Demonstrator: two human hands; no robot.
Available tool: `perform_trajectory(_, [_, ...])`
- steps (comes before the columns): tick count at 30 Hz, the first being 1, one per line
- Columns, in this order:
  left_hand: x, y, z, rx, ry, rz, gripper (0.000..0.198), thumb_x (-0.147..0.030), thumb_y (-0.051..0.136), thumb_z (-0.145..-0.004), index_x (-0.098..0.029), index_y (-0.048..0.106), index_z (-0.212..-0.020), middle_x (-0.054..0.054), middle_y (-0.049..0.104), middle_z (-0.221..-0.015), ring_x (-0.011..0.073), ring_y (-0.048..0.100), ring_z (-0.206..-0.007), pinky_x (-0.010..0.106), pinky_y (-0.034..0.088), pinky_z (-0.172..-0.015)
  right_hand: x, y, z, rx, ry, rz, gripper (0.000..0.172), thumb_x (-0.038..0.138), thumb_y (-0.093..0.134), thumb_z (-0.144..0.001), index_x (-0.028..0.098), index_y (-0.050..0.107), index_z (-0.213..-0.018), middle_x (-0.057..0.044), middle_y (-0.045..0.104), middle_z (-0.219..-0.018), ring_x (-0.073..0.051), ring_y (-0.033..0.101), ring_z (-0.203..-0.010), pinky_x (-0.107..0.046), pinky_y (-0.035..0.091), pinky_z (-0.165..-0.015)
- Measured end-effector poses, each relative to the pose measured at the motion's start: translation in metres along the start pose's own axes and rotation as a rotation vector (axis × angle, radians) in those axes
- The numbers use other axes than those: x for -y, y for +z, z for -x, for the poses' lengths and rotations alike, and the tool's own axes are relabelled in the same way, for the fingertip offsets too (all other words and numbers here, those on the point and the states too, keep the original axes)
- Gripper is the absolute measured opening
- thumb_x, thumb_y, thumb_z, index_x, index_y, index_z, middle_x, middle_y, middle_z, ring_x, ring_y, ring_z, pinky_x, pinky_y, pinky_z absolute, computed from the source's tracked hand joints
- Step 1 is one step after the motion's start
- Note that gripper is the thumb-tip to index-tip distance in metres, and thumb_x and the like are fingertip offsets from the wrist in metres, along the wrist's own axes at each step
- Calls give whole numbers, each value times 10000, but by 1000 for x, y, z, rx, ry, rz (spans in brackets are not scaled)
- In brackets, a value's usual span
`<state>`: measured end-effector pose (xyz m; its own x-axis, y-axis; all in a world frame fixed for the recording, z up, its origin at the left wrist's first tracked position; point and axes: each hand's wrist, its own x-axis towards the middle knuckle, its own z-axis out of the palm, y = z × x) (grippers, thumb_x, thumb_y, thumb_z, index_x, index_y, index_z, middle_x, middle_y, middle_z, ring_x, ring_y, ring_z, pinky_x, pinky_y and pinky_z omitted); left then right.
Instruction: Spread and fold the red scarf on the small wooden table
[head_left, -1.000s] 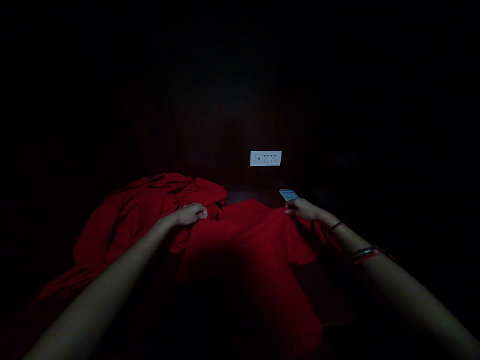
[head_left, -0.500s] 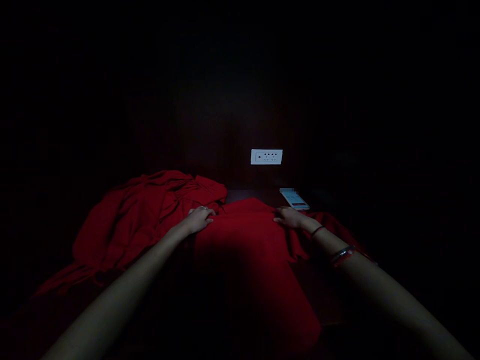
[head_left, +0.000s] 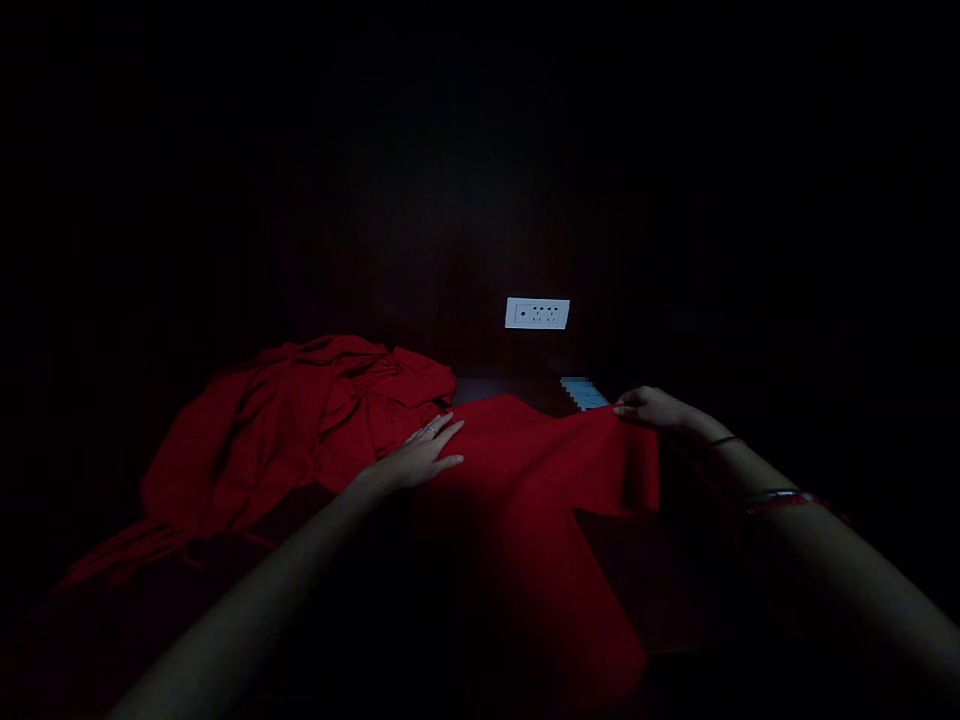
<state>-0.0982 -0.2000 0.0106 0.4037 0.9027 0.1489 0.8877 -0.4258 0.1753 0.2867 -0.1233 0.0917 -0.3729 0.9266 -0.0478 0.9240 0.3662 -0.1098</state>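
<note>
A piece of red cloth lies spread in front of me; it looks like a garment, though darkness hides its near part. My left hand rests flat on its left side with the fingers spread. At the upper right, my right hand pinches the edge of the cloth and holds it raised and stretched to the right. Below that hand the cloth hangs in a fold.
A heap of crumpled red cloth with loose ties lies to the left. Behind the cloth is a lit phone, partly covered. A white socket plate is on the dark wall. The surroundings are very dark.
My right hand has moved right and slightly up, pulling the cloth out, which now covers part of the phone. My left hand has let go of the fold and spread its fingers on the cloth.
</note>
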Motion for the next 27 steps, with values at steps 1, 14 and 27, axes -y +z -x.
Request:
perform_trajectory(1, [-1, 4, 1, 50, -9, 9, 643, -532, 285, -791, -178, 167, -1315, 117, 102, -1384, 243, 126, -1249, 393, 190, -984, -1, 5, -1, 14, 49, 75, 307, 338, 404, -770, 146, 623, -866, -62, 622, -851, -166, 557, -760, -223, 384, -633])
perform_trajectory(14, [-1, 19, 2, 72, -73, 27, 649, -576, 193, -792, -199, 149, -1318, 62, 140, -1382, 222, 64, -1260, 442, 120, -990, 101, 66, -28, -24, -169, 163, 287, 267, 443, -774, 177, 529, -1032, -95, 571, -999, -199, 516, -915, -270, 372, -723])
perform_trajectory(27, [13, 17, -5, 72, 5, 71, 664, -587, 188, -786, -185, 169, -1314, 80, 241, -1352, 212, 184, -1239, 408, 122, -998, 35, 17, -31, -23, -165, 7, 284, 361, 421, -773, 143, 598, -818, -48, 597, -750, -151, 536, -696, -231, 385, -606])
